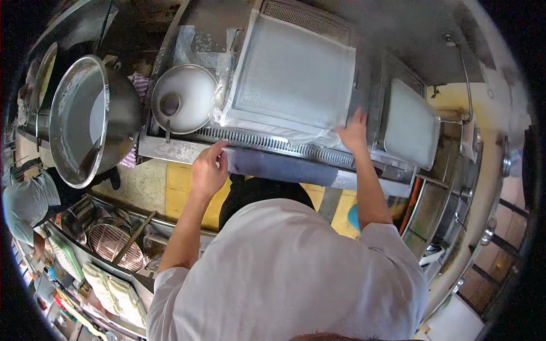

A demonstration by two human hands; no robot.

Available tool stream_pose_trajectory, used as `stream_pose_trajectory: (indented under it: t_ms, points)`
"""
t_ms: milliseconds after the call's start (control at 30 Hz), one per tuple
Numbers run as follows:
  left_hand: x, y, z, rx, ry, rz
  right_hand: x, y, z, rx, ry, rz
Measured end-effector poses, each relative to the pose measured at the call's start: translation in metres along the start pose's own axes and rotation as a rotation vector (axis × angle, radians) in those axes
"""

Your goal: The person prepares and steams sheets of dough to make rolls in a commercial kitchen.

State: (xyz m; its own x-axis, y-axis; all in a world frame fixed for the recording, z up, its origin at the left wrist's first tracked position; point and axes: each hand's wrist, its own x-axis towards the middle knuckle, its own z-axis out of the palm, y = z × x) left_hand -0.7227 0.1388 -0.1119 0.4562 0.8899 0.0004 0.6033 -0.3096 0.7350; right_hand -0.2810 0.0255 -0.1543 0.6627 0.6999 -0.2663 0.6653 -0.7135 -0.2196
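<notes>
My right hand point(354, 133) is at the near right corner of a large flat tray point(293, 68) lined with pale cloth, its fingers stretched apart. Thin, see-through wrap or cloth hangs over the tray's near edge beside that hand. My left hand point(209, 167) hovers by the front edge of the metal counter, fingers loosely bent with a gap between them and the thumb, holding nothing. Close to it stands a round metal bowl point(190, 94) of white liquid, with a ladle point(170, 104) resting inside.
A large steel basin point(79, 125) stands tilted at the left. To the right is a second white-covered tray point(410, 125), near a tap pipe point(467, 74). Behind my left side, a sink holds a pink colander point(115, 245). Another person point(31, 199) is at the far left.
</notes>
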Motion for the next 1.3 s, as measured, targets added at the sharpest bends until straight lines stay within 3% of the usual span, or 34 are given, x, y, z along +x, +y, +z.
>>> stream_pose_trajectory:
  t_ms: [67,200,267,333,367,433,533,600,733,800,833,933,967,1033,1133,1200,1300]
  points:
    - [-0.006,-0.007,-0.009,0.009,-0.007,-0.003,0.011,-0.011,-0.002,-0.009,0.191,-0.07]
    - [-0.021,-0.027,-0.023,-0.047,0.014,-0.001,0.016,-0.1,-0.024,0.156,0.165,-0.239]
    - [-0.03,-0.03,-0.032,-0.032,0.012,-0.038,0.025,-0.145,-0.01,0.388,-0.02,-0.327]
    - [-0.04,-0.032,-0.041,-0.03,0.049,-0.032,0.027,-0.194,0.002,0.66,-0.402,-0.208]
    - [-0.045,-0.035,-0.044,-0.023,0.061,-0.042,0.028,-0.214,0.012,0.66,-0.413,-0.222]
    - [-0.056,-0.04,-0.05,-0.037,0.1,-0.028,0.03,-0.25,0.031,0.615,-0.668,-0.14]
    - [-0.073,-0.038,-0.057,-0.021,0.125,-0.123,0.028,-0.282,0.046,0.46,-0.889,-0.087]
    - [-0.083,-0.036,-0.058,-0.034,0.142,-0.159,0.026,-0.282,0.046,0.439,-0.861,-0.15]
    - [-0.092,-0.033,-0.049,-0.016,0.111,-0.237,0.027,-0.236,0.033,0.253,-0.754,-0.261]
    - [-0.091,-0.03,-0.039,-0.009,0.103,-0.215,0.055,-0.174,0.045,-0.144,-0.661,-0.533]
    - [-0.087,-0.028,-0.034,0.0,0.101,-0.208,0.054,-0.147,0.032,-0.212,-0.545,-0.572]
    - [-0.069,-0.013,-0.023,-0.027,0.07,-0.21,0.035,-0.067,0.001,-0.447,-0.335,-0.509]
    - [-0.062,-0.007,-0.019,-0.021,0.063,-0.188,0.025,-0.046,-0.006,-0.434,-0.322,-0.494]
    - [-0.046,0.007,-0.012,-0.056,0.033,-0.121,0.01,-0.009,-0.018,-0.036,-0.2,-0.353]
    - [-0.025,0.028,-0.003,-0.022,-0.028,-0.048,0.005,0.035,-0.04,0.237,-0.137,-0.317]
    - [-0.016,0.042,0.004,-0.002,-0.025,-0.013,0.015,0.076,-0.051,0.332,0.121,-0.177]
    - [-0.01,0.06,0.015,0.027,-0.018,0.039,0.029,0.148,-0.065,0.152,0.355,-0.001]
